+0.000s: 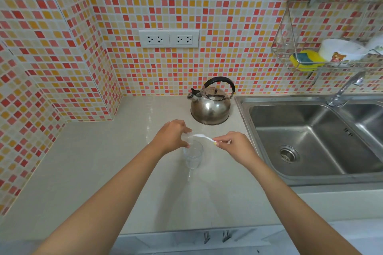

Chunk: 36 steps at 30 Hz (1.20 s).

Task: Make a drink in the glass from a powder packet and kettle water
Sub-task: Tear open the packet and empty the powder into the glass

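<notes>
Two bare forearms reach in from the bottom edge over the pale countertop [87, 172]. The left hand [172, 137] has its fingers curled down, pinching one end of a single white powder packet [204, 137], and the right hand [236, 146] pinches the other end between thumb and forefinger. The packet is stretched between them, just above the rim of the one clear glass [193, 156], which stands upright on the counter (whether it holds any water, I cannot tell). One steel kettle [210, 105] with a black handle sits behind the glass, beside the sink [306, 136], of which two basins show. On the tiled wall are two socket plates [169, 38] and one wire rack [323, 47] holding a sponge [304, 60]
</notes>
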### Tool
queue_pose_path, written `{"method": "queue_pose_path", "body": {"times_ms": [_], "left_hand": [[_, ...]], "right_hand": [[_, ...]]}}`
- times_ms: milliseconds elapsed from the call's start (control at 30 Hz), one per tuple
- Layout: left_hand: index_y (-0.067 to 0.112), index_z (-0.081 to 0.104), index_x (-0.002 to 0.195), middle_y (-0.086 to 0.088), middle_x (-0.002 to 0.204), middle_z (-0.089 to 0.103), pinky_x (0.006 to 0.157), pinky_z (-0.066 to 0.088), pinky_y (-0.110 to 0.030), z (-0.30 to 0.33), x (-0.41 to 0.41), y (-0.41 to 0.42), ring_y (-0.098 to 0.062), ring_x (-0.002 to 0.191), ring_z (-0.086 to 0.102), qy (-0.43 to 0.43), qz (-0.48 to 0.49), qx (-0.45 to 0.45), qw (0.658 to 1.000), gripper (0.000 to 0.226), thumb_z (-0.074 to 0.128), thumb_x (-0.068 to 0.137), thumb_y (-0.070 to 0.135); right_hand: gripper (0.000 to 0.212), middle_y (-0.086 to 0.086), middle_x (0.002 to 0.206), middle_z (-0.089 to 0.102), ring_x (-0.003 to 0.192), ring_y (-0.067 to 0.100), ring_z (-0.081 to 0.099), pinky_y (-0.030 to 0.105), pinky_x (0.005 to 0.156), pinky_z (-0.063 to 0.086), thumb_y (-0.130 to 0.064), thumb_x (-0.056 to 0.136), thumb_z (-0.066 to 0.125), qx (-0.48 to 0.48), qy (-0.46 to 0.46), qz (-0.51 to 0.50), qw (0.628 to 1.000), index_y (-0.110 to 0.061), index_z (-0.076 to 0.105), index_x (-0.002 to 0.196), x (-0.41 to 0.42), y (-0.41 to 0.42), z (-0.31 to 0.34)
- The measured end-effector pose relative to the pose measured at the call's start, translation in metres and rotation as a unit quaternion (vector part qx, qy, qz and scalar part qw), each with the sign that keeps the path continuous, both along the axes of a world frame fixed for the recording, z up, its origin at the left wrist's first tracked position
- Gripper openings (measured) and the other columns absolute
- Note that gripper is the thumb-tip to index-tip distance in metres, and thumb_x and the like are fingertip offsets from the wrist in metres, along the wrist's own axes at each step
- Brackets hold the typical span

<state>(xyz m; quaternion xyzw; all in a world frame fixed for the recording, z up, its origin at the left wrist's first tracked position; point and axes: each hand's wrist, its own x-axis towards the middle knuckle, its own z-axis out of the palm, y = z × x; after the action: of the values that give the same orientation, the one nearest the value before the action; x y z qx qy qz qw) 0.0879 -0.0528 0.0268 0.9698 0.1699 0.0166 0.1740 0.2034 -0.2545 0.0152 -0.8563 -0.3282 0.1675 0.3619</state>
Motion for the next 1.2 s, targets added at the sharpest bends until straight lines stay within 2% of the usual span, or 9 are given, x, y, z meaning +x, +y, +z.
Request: {"method": "queue_pose_path", "body": {"times_ms": [167, 333, 567, 733, 1200], "left_hand": [[0.019, 0.061, 0.129, -0.001, 0.116, 0.061, 0.086, 0.044, -0.027, -0.007, 0.000, -0.003, -0.020, 0.106, 0.056, 0.019, -0.005, 0.007, 1.000, 0.062, 0.080, 0.073, 0.036], [0.019, 0.059, 0.131, -0.002, 0.117, 0.060, 0.090, 0.041, -0.028, -0.013, -0.004, -0.005, -0.021, 0.109, 0.054, 0.036, -0.024, 0.032, 0.999, 0.060, 0.078, 0.076, 0.035], [0.023, 0.059, 0.130, -0.003, 0.116, 0.059, 0.088, 0.037, -0.029, -0.007, 0.002, -0.011, -0.022, 0.109, 0.052, 0.079, -0.098, 0.121, 0.985, 0.053, 0.072, 0.081, 0.036], [0.020, 0.067, 0.115, -0.003, 0.108, 0.059, 0.079, 0.032, -0.027, -0.004, 0.009, -0.015, -0.021, 0.104, 0.052, 0.091, -0.129, 0.153, 0.975, 0.035, 0.069, 0.082, 0.033], [0.016, 0.069, 0.100, -0.005, 0.106, 0.059, 0.082, 0.037, -0.032, -0.005, 0.016, -0.014, -0.024, 0.105, 0.052, 0.120, -0.176, 0.241, 0.947, 0.017, 0.062, 0.086, 0.022]], "right_hand": [[0.017, -0.010, 0.081, 0.057, 0.075, 0.009, 0.053, 0.023, 0.060, 0.036, -0.025, 0.084, 0.067, -0.030, -0.002, 0.002, 1.000, -0.028, 0.075, 0.099, -0.001, -0.001, -0.009], [0.016, -0.010, 0.079, 0.057, 0.081, 0.014, 0.058, 0.027, 0.068, 0.042, -0.021, 0.083, 0.069, -0.031, 0.014, -0.009, 0.999, -0.026, 0.075, 0.097, -0.001, 0.002, -0.019], [0.014, -0.008, 0.083, 0.059, 0.081, 0.013, 0.058, 0.028, 0.070, 0.043, -0.023, 0.082, 0.069, -0.030, 0.021, -0.005, 0.999, -0.030, 0.075, 0.093, -0.005, 0.002, -0.028], [0.014, -0.009, 0.083, 0.058, 0.076, 0.010, 0.055, 0.022, 0.062, 0.038, -0.022, 0.082, 0.069, -0.020, 0.010, -0.014, 1.000, -0.029, 0.075, 0.093, -0.006, 0.001, -0.031], [0.017, -0.010, 0.081, 0.056, 0.078, 0.012, 0.057, 0.025, 0.066, 0.040, -0.021, 0.081, 0.070, -0.031, 0.011, -0.010, 0.999, -0.028, 0.075, 0.096, -0.004, -0.003, -0.033]]}}
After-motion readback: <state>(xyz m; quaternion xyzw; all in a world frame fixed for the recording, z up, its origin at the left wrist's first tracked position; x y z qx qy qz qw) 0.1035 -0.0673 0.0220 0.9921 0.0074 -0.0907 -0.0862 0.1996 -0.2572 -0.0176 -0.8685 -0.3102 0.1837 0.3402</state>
